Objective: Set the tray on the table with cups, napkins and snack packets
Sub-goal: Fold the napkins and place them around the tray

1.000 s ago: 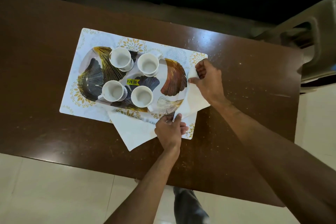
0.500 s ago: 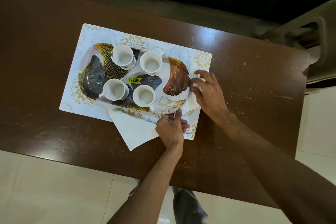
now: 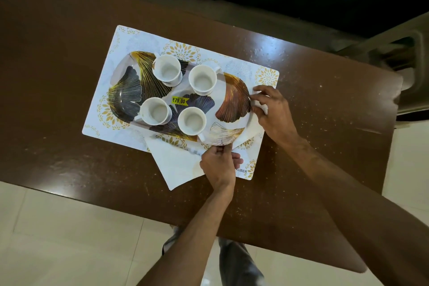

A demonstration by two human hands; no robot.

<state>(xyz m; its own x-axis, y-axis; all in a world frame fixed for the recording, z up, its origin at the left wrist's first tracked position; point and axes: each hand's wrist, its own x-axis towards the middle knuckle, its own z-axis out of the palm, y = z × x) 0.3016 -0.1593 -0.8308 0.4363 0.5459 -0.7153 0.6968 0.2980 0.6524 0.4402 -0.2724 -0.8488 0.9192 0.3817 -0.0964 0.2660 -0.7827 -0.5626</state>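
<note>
— White cups (image 3: 166,71): count and location requested.

— Four counted, all upright, all set on the tray (image 3: 125,93). Two are placed toward the top of the frame, two lower. No contents can be made out inside them.

— Tray location?

— Centre of the frame, laid on a patterned placemat (image 3: 130,37), which is laid on the brown table (image 3: 69,53). A yellow price sticker (image 3: 180,100) marked 79.00 is seen between the cups.

— Napkin (image 3: 178,165)?

— Partly tucked under the tray's lower edge. One corner is spread past the placemat onto the table at lower centre. A second white portion is seen at the tray's right end.

— Left hand (image 3: 219,166)?

— Placed at the tray's lower rim, right of centre. Fingers are curled, and the rim is pinched between thumb and fingertips. The napkin is overlapped by the hand.

— Right hand (image 3: 275,114)?

— Placed at the tray's right end. Fingers are bent around the white napkin fold there; the fold is gripped just against the rim.

— Surroundings?

— A chair (image 3: 394,53) is seen at the upper right, pale tiled floor (image 3: 58,227) along the bottom.
</note>
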